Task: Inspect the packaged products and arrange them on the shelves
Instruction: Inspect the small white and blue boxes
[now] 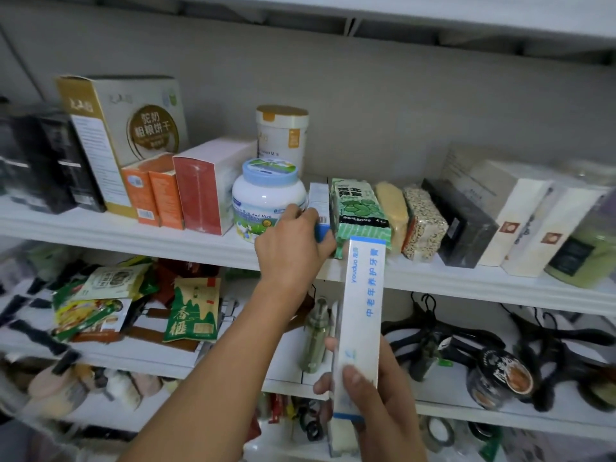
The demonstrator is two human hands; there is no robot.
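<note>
Toothpaste box (362,295): where is it now, please?

– It is in the right hand (376,391). The thumb presses on the front face and the other fingers are curled round the lower end. The whole long part of the box stands up above this grip, nearly upright and free.

And the left hand (293,248)?

– It reaches to the shelf (133,233) and its fingers close round a small blue box (319,208). The hand covers the lower part of this box, so I cannot tell how firmly it is pinched.

What is next to that grip?

– Just left of it, touching the fingers, stands a white jar (266,198). Just right of it stands a green bag (356,211), pressed against the small blue box. The bag is close to the front edge of the shelf.

So what can go wrong, in your opinion?

– I think two things. The small blue box sits tightly between its neighbours. If the left hand pulls or turns it quickly, the green bag can lean and slide off the edge, or the jar can be pushed aside. Also, the toothpaste box is held only at the bottom, and its top end is directly in front of the green bag. A small swing of the right wrist could knock the bag, or the box could twist in the fingers.
</note>
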